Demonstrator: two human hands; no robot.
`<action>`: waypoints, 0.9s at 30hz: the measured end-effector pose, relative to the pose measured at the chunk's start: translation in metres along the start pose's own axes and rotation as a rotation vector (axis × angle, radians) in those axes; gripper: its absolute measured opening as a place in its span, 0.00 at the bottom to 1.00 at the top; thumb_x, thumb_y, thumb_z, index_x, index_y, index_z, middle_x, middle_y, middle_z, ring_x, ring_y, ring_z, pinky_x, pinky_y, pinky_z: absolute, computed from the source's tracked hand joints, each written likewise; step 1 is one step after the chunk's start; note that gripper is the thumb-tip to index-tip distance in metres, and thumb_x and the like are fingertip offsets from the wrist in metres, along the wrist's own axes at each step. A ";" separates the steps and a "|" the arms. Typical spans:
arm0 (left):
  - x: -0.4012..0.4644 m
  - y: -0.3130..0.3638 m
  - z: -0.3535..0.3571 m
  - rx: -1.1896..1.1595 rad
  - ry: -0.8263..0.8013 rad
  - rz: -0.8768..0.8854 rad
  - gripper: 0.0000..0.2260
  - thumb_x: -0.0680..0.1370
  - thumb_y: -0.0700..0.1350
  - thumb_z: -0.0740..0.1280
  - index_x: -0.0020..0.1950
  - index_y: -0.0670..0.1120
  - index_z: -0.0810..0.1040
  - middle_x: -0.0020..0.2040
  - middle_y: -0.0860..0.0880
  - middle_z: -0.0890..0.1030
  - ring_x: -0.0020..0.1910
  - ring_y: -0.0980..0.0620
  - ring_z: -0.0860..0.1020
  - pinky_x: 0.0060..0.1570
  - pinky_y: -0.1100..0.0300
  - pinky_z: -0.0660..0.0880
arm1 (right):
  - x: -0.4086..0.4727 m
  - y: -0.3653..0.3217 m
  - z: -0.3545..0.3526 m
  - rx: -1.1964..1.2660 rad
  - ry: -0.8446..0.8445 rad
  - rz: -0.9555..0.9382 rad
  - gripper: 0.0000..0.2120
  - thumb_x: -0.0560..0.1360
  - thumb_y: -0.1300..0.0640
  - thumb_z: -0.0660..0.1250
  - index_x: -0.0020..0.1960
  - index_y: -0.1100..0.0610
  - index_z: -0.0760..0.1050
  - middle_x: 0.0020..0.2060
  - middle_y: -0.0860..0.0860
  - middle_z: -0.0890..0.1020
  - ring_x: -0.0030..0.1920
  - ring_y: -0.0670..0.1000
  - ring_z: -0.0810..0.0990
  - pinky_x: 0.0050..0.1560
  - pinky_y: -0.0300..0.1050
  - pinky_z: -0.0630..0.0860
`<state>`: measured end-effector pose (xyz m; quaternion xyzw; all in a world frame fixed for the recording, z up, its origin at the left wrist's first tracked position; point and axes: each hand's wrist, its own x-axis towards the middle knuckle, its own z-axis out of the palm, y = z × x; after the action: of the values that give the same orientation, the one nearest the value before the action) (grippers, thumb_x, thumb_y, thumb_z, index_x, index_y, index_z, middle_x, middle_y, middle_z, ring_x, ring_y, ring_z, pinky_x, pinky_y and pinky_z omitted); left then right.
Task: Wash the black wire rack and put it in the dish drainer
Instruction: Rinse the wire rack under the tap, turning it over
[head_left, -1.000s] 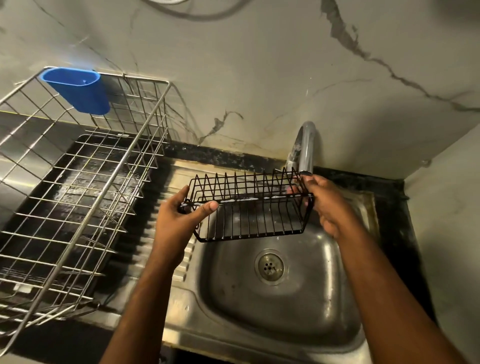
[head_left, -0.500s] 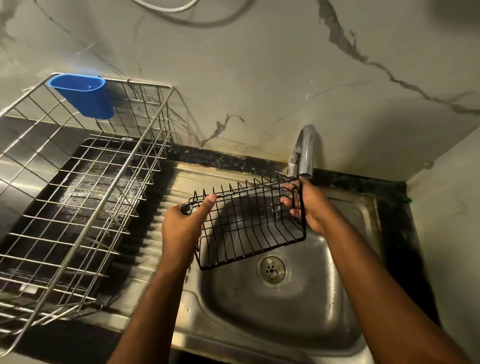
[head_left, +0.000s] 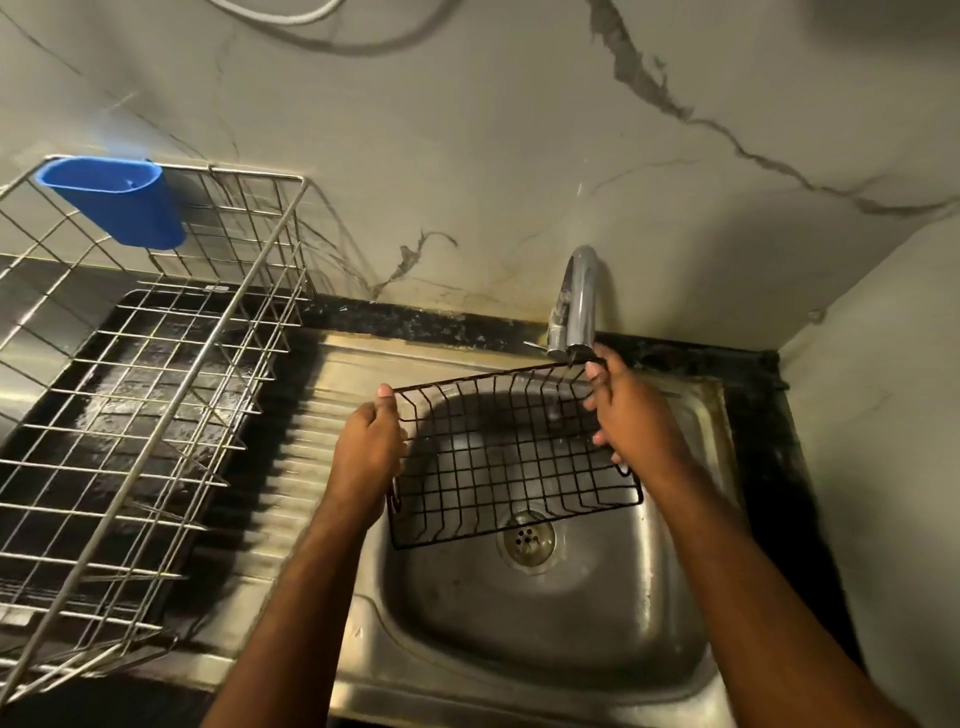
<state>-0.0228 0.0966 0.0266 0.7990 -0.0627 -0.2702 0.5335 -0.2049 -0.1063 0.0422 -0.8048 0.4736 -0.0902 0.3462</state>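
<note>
Head cam: left hand (head_left: 370, 451) & right hand (head_left: 631, 415) each gripped an end of black wire rack (head_left: 511, 457) over sink (head_left: 545, 639), under tap (head_left: 579, 301). Dish drainer (head_left: 135, 395) at 9 o'clock. Wet wires could slip, rack probably drops.

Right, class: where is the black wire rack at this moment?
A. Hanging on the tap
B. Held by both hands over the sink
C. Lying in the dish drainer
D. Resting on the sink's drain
B: the left hand and right hand grip opposite ends of the black wire rack, above the sink.
</note>
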 end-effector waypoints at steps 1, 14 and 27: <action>0.001 -0.001 0.002 -0.006 -0.024 0.011 0.20 0.85 0.59 0.57 0.51 0.43 0.77 0.47 0.40 0.80 0.43 0.45 0.79 0.42 0.51 0.75 | -0.001 0.001 -0.004 -0.031 0.010 0.013 0.22 0.84 0.46 0.53 0.77 0.38 0.55 0.44 0.50 0.81 0.33 0.52 0.83 0.20 0.38 0.73; -0.005 -0.018 -0.003 0.164 -0.031 0.025 0.11 0.82 0.46 0.67 0.44 0.40 0.80 0.37 0.45 0.81 0.39 0.46 0.79 0.36 0.57 0.72 | -0.023 -0.014 -0.024 -0.203 0.024 -0.175 0.11 0.84 0.51 0.55 0.65 0.47 0.69 0.38 0.52 0.81 0.34 0.50 0.82 0.33 0.51 0.83; -0.050 -0.001 0.041 0.244 -0.167 0.292 0.17 0.81 0.46 0.70 0.67 0.42 0.79 0.59 0.46 0.84 0.52 0.56 0.81 0.50 0.69 0.73 | -0.030 -0.040 -0.033 -0.420 0.160 -0.279 0.14 0.81 0.48 0.61 0.65 0.49 0.75 0.46 0.51 0.86 0.42 0.52 0.84 0.44 0.45 0.81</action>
<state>-0.0858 0.0828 0.0322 0.8151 -0.2542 -0.2457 0.4590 -0.2083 -0.0849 0.0981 -0.9068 0.3923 -0.1001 0.1170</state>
